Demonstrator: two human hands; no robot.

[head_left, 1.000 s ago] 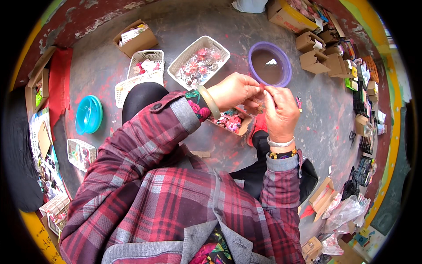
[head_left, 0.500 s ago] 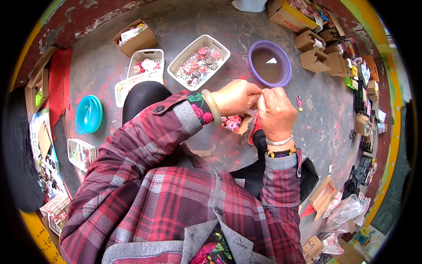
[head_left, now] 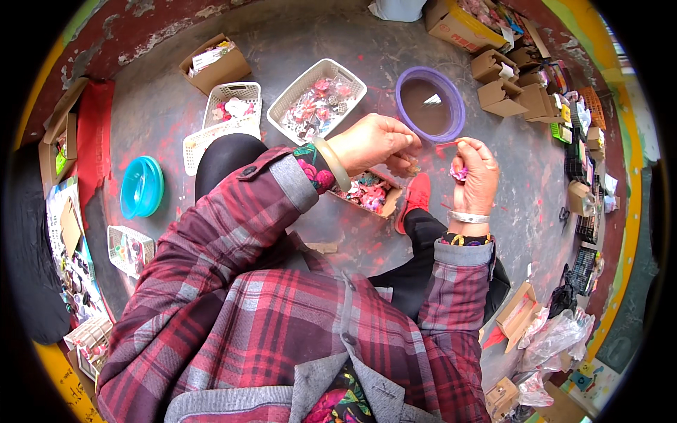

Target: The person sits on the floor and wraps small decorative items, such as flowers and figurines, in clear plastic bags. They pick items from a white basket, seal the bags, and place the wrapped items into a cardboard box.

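My left hand [head_left: 377, 144], with a pale bangle at its wrist, is closed in a pinch above the open box of trinkets. Whatever its fingertips hold is too small to make out; something faint and see-through shows below them. To its right, a gap away, my right hand [head_left: 478, 176] is closed. Between its thumb and forefinger a thin red strand [head_left: 446, 145] sticks out to the left. A small purple-pink piece [head_left: 459, 173] shows at its curled fingers. Beneath my hands stands a cardboard box [head_left: 390, 202] of small pink, red and dark trinkets [head_left: 367, 192].
Ahead are a white basket [head_left: 277, 113] of wrapped pink pieces, a smaller white basket [head_left: 210, 116] and a purple basin [head_left: 462, 106] of water. Teal basins [head_left: 141, 187] stand at left. Cartons [head_left: 502, 96] and goods line the right wall. My red shoe [head_left: 417, 197] is beside the trinket box.
My hands have come apart; the right moved rightward, and the red strand and purple-pink piece now show in it. More of the trinket box and my red shoe is visible.
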